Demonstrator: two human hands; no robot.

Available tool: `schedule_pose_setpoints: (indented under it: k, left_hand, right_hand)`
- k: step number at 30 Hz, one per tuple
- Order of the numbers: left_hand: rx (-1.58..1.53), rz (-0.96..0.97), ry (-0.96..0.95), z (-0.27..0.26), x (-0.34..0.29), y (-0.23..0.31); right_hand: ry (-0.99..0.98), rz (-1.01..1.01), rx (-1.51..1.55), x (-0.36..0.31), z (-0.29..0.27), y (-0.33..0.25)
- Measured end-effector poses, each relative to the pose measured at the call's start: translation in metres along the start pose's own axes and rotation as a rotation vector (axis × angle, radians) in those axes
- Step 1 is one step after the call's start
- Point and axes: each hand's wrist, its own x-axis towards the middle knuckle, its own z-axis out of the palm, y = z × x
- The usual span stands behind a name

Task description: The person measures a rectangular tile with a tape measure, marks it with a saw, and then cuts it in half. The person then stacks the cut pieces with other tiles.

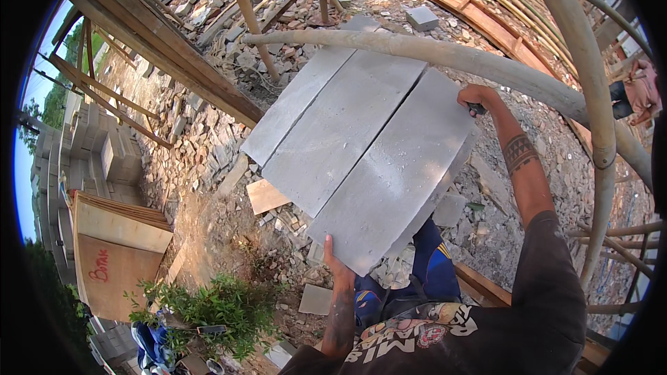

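Three long grey blocks lie side by side in front of me: the nearest block (396, 173), a middle block (345, 125) and a farther block (299, 107). A narrow dark gap parts the nearest from the middle one. My left hand (338, 269) grips the nearest block's lower left end, thumb up against its edge and the other fingers hidden. At that block's upper right corner is my right hand (477, 99), closed in a fist. A small black object (476, 108) shows in its fingers; its kind is unclear.
A thick bamboo pole (417, 48) crosses just beyond the blocks, joined by an upright pole (590, 62) at right. A wooden beam (160, 42) slants at upper left. Rubble (201, 139) covers the ground. A leafy plant (222, 305) grows at lower left; another person (639, 94) is far right.
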Motion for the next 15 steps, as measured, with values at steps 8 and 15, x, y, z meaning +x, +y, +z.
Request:
schedule_pose_setpoints:
  k: [8, 15]
  left_hand:
    - [-0.015, -0.040, 0.104, -0.036, -0.017, 0.025]
    - [0.094, -0.107, 0.143, -0.098, -0.037, 0.080]
  right_hand:
    - [0.017, -0.065, 0.066, -0.049, 0.033, 0.003]
    - [0.023, -0.057, 0.114, -0.118, 0.096, 0.047]
